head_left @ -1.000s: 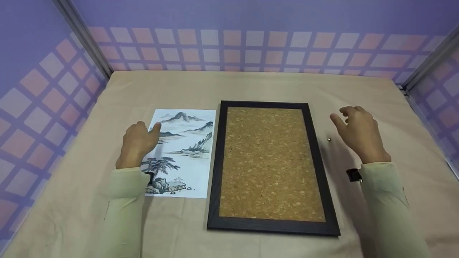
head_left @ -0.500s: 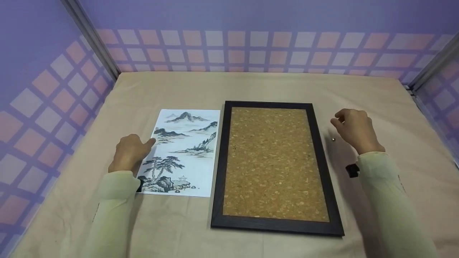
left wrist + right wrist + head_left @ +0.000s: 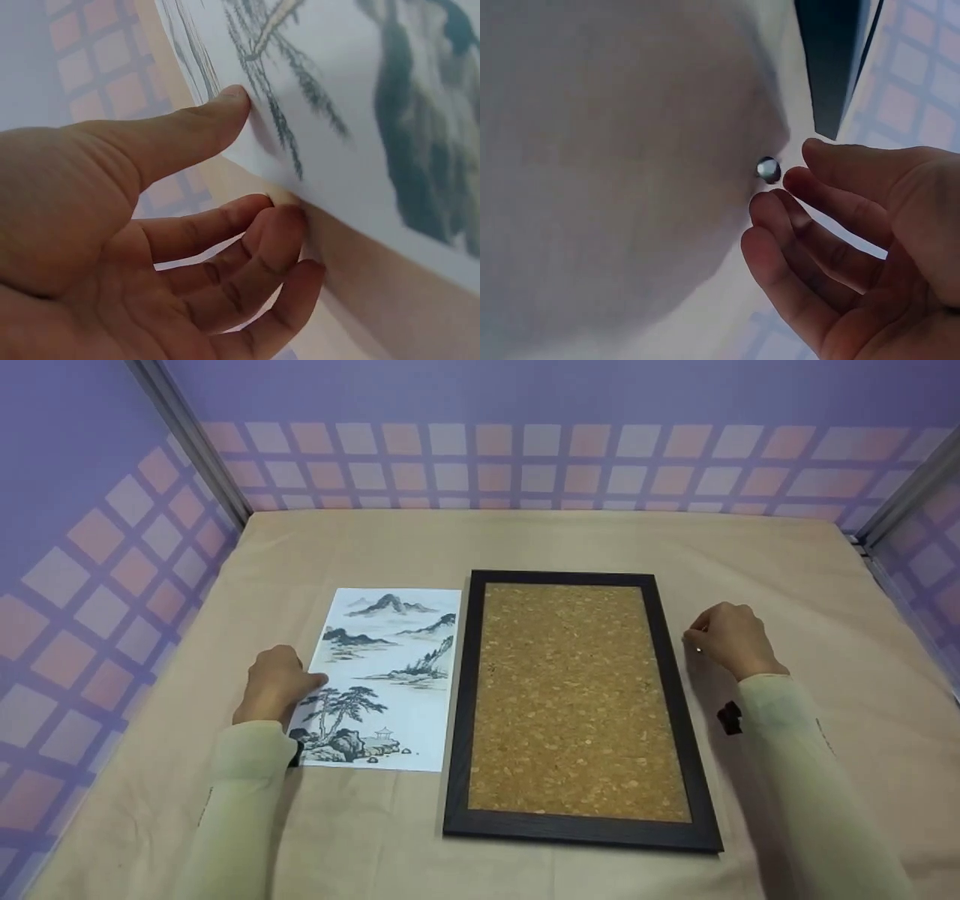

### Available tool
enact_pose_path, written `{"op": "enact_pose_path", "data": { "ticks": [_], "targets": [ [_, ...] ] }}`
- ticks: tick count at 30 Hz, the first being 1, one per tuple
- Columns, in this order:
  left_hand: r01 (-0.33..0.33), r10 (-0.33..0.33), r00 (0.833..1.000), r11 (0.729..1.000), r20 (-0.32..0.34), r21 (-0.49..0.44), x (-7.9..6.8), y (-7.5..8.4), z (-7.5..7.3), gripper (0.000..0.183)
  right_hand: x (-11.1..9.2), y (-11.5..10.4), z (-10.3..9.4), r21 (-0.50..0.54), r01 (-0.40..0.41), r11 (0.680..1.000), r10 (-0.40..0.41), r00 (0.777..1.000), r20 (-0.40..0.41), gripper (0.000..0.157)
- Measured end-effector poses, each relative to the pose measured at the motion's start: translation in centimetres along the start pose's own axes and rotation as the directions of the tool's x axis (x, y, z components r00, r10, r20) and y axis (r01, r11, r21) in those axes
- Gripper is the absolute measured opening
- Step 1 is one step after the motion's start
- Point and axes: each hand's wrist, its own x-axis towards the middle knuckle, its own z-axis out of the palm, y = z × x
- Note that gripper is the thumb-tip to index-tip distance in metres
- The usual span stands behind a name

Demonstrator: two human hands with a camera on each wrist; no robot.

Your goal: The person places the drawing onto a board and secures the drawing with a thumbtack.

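Note:
A sheet of paper (image 3: 420, 716) printed with an ink landscape of mountains and pines lies left of a black-framed cork board (image 3: 574, 697). At the paper's left edge is my left hand (image 3: 274, 682). Its thumb (image 3: 225, 112) lies over the print, while the loosely bent fingers (image 3: 270, 247) sit by the edge against the tablecloth. Right of the board, my right hand (image 3: 736, 641) reaches down to a small shiny round metal piece (image 3: 768, 169), perhaps a thumbtack. The thumb and fingers hover right beside that piece, with a gap between them.
Beige cloth (image 3: 570, 544) covers the table. Purple walls with pink and white squares (image 3: 495, 465) enclose its back and sides. Dark wrist devices (image 3: 729, 718) show at the sleeve cuffs.
My right hand has come down and left to the small metal piece, its fingers drawing together. My left hand has moved back toward me along the paper's left edge, its thumb now lower on the print.

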Motion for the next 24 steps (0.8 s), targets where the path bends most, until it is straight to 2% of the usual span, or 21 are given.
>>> {"op": "enact_pose_path", "data": {
  "ticks": [9,12,15,17,21,24],
  "targets": [
    [0.041,-0.041,0.999,0.999,-0.005,-0.008,-0.1,0.7,0.3,0.034,-0.2,0.2,0.2,-0.031,-0.004,1.000,0.005,1.000,0.015,0.028],
    [0.021,-0.021,1.000,1.000,-0.011,-0.010,-0.1,0.5,0.3,0.021,-0.5,0.3,0.1,-0.034,-0.015,0.999,0.016,0.999,0.028,0.030],
    [-0.021,0.021,1.000,1.000,-0.005,-0.018,-0.1,0.0,0.1,0.030,-0.8,0.4,-0.2,-0.025,-0.023,0.999,0.024,0.998,0.063,0.031],
    [-0.046,0.046,0.999,0.998,0.004,-0.039,-0.2,-0.3,-0.1,0.033,-1.1,0.6,-0.4,-0.018,-0.016,1.000,0.018,0.996,0.082,0.030],
    [-0.057,0.061,0.998,0.990,0.030,-0.129,-0.5,-0.6,-1.2,0.026,-1.3,0.8,-0.5,-0.010,-0.002,1.000,0.003,0.995,0.100,0.027],
    [-0.046,0.053,0.998,0.979,0.031,-0.198,-0.9,-0.5,-2.3,0.039,-1.3,0.8,-0.6,-0.010,0.002,1.000,-0.001,0.995,0.100,0.026]
  ]
}}
